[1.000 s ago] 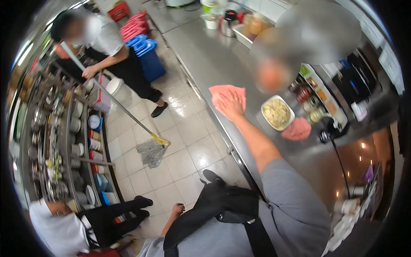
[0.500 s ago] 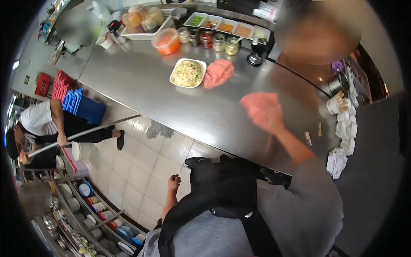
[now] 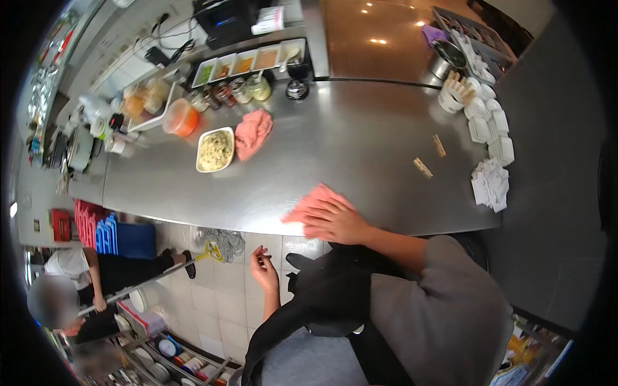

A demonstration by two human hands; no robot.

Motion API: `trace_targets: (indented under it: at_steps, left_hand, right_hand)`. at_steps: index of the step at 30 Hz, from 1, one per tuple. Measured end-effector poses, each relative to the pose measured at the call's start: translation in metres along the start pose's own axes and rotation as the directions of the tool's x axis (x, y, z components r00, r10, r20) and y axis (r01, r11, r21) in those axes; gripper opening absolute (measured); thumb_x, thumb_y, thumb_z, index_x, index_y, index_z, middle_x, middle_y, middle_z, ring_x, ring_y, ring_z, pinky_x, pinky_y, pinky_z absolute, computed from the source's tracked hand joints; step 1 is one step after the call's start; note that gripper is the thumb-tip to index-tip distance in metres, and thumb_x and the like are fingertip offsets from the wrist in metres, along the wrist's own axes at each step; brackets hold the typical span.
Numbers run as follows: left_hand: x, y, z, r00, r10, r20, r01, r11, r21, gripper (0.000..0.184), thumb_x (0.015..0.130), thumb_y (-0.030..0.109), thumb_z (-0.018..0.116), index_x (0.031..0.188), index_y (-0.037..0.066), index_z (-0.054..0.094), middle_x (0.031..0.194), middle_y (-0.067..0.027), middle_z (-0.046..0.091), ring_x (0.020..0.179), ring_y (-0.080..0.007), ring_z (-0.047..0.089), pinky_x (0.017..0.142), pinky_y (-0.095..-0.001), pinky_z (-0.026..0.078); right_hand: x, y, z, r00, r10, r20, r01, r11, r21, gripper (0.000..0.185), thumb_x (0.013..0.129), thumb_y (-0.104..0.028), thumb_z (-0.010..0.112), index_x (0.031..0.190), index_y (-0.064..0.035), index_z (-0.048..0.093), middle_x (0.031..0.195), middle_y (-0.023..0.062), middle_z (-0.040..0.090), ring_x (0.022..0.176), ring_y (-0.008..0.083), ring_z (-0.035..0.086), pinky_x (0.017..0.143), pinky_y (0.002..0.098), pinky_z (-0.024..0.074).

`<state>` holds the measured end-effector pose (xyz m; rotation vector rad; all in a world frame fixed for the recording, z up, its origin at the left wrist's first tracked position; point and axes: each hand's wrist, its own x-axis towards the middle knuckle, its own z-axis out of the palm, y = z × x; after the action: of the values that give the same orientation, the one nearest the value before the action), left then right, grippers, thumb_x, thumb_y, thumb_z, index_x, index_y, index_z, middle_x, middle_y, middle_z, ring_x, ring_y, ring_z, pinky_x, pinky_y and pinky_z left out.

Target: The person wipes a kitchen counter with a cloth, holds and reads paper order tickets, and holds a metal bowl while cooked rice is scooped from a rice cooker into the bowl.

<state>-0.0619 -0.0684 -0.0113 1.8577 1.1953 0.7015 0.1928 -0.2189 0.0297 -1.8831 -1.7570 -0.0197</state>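
Observation:
My right hand [image 3: 340, 222] presses a pink cloth [image 3: 320, 196] against the steel counter [image 3: 360, 141], near its front edge. Its fingers lie over the cloth and keep hold of it. Off the counter, above the tiled floor, hangs my left hand [image 3: 264, 269], its loosely bent fingers apart and nothing in them. A second pink cloth [image 3: 253, 133] sits crumpled beside a white square bowl [image 3: 200, 165] filled with what looks like fried rice [image 3: 215, 149].
Sauce jars [image 3: 240, 91], a tub of orange food [image 3: 181, 118] and a topping tray [image 3: 243, 64] line the back. Two small wrapped sticks [image 3: 423, 168], stacked white dishes [image 3: 500, 143] and crumpled white paper [image 3: 490, 184] are at right. A co-worker [image 3: 67, 267] holds a mop pole [image 3: 145, 281].
My right hand has brought the pink cloth toward the counter's front edge. My view has turned, so the bowl and jars appear further left. A yellow mop head now shows on the co-worker's pole.

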Motion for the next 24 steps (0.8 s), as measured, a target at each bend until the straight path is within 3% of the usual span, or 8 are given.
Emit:
trace_targets:
  at_steps: [9,10,12,13,16,19,22,24]
  left_hand:
    - [0.042,0.102,0.044,0.867,0.413,0.278,-0.411,0.909,-0.067,0.029,0.084,-0.002,0.05,0.112,0.003,0.057,0.113,-0.0136,0.058,0.097,-0.0263,0.059,0.081,-0.0344,0.049]
    - [0.044,0.107,0.054,0.823,0.46,0.334,-0.474,0.88,-0.045,0.033,0.084,-0.001,0.052,0.116,0.004,0.056,0.119,-0.0148,0.055,0.109,-0.0303,0.054,0.091,-0.0377,0.044]
    - [0.044,0.127,0.071,0.764,0.525,0.376,-0.543,0.837,-0.065,0.034,0.084,0.001,0.053,0.118,0.005,0.055,0.122,-0.0152,0.054,0.112,-0.0322,0.051,0.095,-0.0389,0.041]
    - [0.043,0.132,0.078,0.745,0.543,0.387,-0.561,0.824,-0.077,0.034,0.085,0.002,0.053,0.119,0.005,0.055,0.122,-0.0153,0.053,0.112,-0.0322,0.052,0.095,-0.0388,0.042]
    - [0.04,0.144,0.088,0.742,0.551,0.382,-0.567,0.82,-0.081,0.035,0.084,0.002,0.053,0.119,0.004,0.054,0.123,-0.0156,0.052,0.111,-0.032,0.052,0.094,-0.0383,0.043]
    - [0.031,0.135,0.087,0.755,0.525,0.393,-0.54,0.838,-0.083,0.035,0.084,0.0,0.054,0.118,0.003,0.054,0.122,-0.0151,0.052,0.109,-0.0298,0.054,0.088,-0.0361,0.047]
    - [0.024,0.13,0.087,0.754,0.482,0.445,-0.517,0.854,-0.049,0.036,0.083,-0.004,0.053,0.118,0.003,0.055,0.119,-0.0145,0.053,0.105,-0.0271,0.057,0.084,-0.0342,0.049]
    - [0.02,0.128,0.089,0.756,0.471,0.455,-0.507,0.861,-0.049,0.036,0.083,-0.005,0.053,0.118,0.003,0.055,0.119,-0.0144,0.054,0.103,-0.0268,0.057,0.083,-0.0341,0.049]
  right_hand:
    - [-0.044,0.133,-0.075,0.849,0.362,-0.385,-0.512,0.742,-0.433,0.036,0.081,-0.035,0.061,0.11,-0.0143,0.062,0.121,0.0023,0.055,0.111,0.0218,0.051,0.096,0.0408,0.0371]
    - [-0.023,0.134,-0.05,0.707,0.544,-0.451,-0.52,0.833,0.19,0.035,0.081,-0.033,0.06,0.11,-0.0142,0.062,0.121,0.0031,0.055,0.113,0.0218,0.05,0.098,0.0401,0.0358]
    - [0.016,0.111,-0.013,0.694,0.56,-0.453,-0.407,0.824,0.395,0.032,0.08,-0.028,0.06,0.109,-0.0143,0.062,0.121,0.0034,0.056,0.118,0.0208,0.047,0.1,0.0389,0.0349]
    - [0.019,0.089,0.003,0.814,0.386,-0.435,-0.436,0.9,-0.017,0.03,0.08,-0.026,0.06,0.107,-0.0144,0.063,0.12,0.0028,0.056,0.12,0.02,0.045,0.1,0.0384,0.0353]
    - [0.01,0.036,-0.013,0.961,0.085,-0.261,-0.139,0.971,-0.196,0.024,0.079,-0.025,0.06,0.102,-0.0182,0.064,0.118,-0.0022,0.058,0.119,0.0162,0.047,0.101,0.0389,0.0353]
    - [0.009,0.063,-0.052,0.927,0.235,-0.292,-0.227,0.972,0.063,0.025,0.08,-0.026,0.059,0.104,-0.0213,0.064,0.117,-0.0043,0.058,0.117,0.0174,0.046,0.104,0.0431,0.0293]
    - [0.02,0.162,-0.085,0.841,0.244,-0.483,-0.387,0.895,-0.222,0.025,0.082,-0.026,0.057,0.106,-0.0245,0.065,0.115,-0.003,0.058,0.114,0.0178,0.047,0.103,0.0433,0.0263]
    - [0.017,0.215,-0.09,0.809,0.504,-0.303,-0.383,0.843,0.378,0.023,0.084,-0.028,0.057,0.104,-0.0197,0.065,0.112,0.0015,0.06,0.109,0.0218,0.051,0.098,0.0418,0.0332]
